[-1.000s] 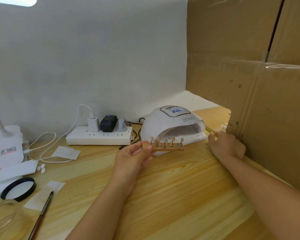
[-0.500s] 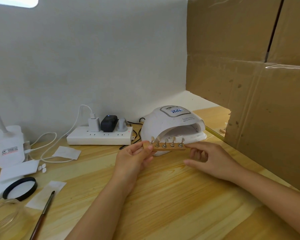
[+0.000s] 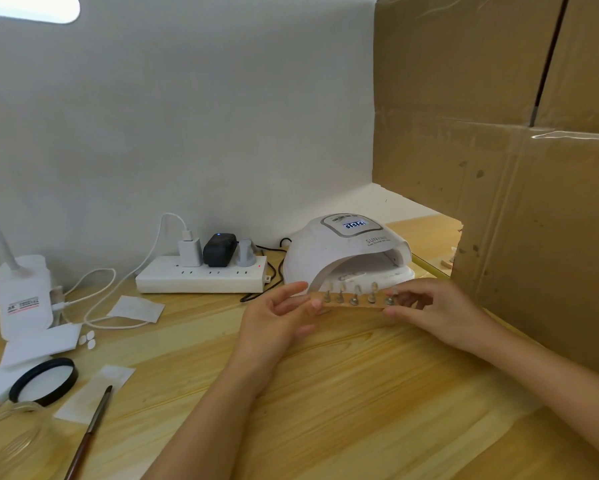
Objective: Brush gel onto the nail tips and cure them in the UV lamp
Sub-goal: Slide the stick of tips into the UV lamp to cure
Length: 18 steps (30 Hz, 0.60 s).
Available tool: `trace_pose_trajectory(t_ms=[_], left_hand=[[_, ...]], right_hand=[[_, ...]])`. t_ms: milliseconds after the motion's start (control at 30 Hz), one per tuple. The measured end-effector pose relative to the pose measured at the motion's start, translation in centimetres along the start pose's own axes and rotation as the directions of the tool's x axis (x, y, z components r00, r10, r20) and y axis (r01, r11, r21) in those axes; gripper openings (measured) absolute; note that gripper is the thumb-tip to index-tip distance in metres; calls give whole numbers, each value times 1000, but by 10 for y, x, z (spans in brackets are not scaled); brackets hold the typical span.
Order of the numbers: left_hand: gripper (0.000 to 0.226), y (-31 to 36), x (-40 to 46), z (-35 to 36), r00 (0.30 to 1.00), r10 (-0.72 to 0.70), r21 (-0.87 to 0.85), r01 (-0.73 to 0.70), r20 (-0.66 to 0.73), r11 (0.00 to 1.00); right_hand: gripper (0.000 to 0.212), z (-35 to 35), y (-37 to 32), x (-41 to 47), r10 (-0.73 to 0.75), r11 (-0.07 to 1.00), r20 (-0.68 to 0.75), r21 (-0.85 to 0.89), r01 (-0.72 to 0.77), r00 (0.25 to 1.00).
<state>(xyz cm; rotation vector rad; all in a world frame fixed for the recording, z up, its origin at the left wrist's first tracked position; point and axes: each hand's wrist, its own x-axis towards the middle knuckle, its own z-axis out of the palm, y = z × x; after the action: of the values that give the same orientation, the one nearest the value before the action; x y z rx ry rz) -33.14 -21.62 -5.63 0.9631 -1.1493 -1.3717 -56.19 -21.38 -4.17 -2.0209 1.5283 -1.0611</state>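
While the wooden strip (image 3: 351,302) of nail tips (image 3: 356,290) hangs before the lamp (image 3: 343,251) mouth near the bench's back edge, left hand (image 3: 277,318) and right hand (image 3: 426,306) each pinch one end. Judged light, stiff; grip ends only, tips likely wet.

Nail tips (image 3: 356,293): 5, on 1 holder (image 3: 351,304). Lamp (image 3: 346,251): 1. Power strip (image 3: 201,278): 1, with 3 plugs (image 3: 218,250). Brush (image 3: 88,432): 1. Hands (image 3: 277,318): 2.
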Motion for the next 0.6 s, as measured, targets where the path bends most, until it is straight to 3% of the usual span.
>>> trace_pose_trajectory(t_ms=[200,333,467,600], left_hand=[[21,0,1,4,967,170,179,-136,-192,974],[44,-2,2,6,977,195,323,-157,-89,933],[48,-8,3,7,988,147,320,-126,-43,939],[52,-12,7,5,987,157,326,-142,-23,935]], right_hand=[[20,-27,17,-2,94,961,-116,-250,-121,989],[19,-13,20,17,151,916,-164,-347,-200,975],[31,9,9,43,175,895,-146,-388,-219,974],[12,26,3,66,237,867,-152,-411,-280,959]])
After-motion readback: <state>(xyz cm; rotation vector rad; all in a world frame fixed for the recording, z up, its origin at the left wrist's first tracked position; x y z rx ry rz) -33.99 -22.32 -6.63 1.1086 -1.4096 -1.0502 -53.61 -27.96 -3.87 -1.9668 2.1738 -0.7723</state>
